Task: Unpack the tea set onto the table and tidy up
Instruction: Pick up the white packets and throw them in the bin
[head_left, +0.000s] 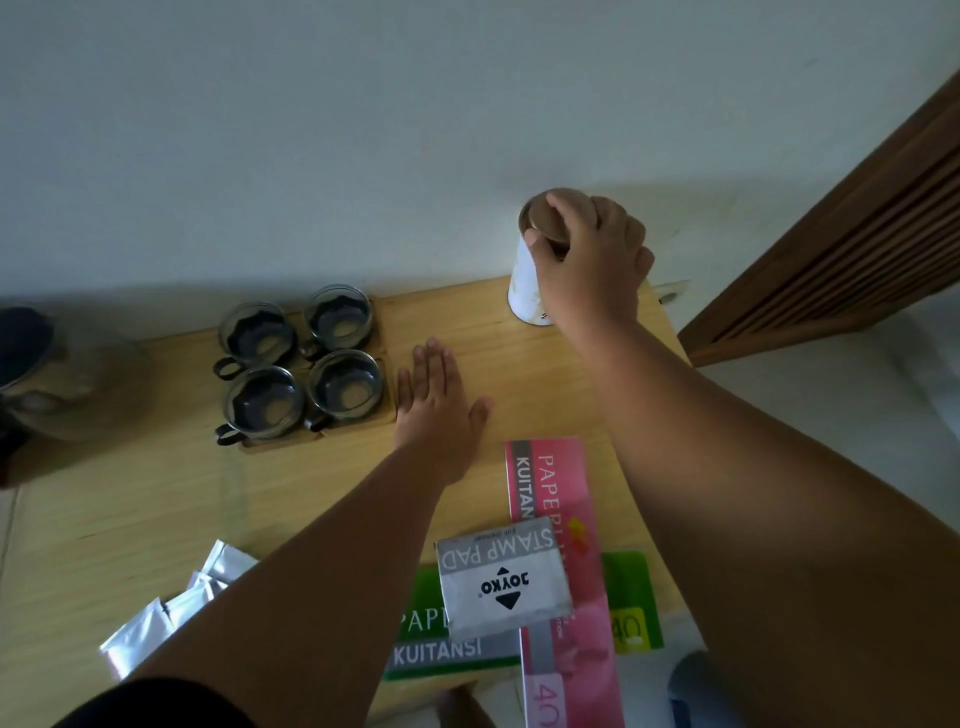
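My right hand (592, 260) grips the brown lid (540, 213) of a white canister (524, 286), which stands upright at the far edge of the table (156, 509); its contents are hidden. My left hand (439, 410) lies flat, fingers straight, just beside four glass cups (262, 402) in dark holders, set two by two on a wooden tray (280, 446). Silver sachets (156, 618) lie near me.

open tabletop (519, 364) between cups (301, 364) and canister (524, 280), receipt books (550, 483) nearer
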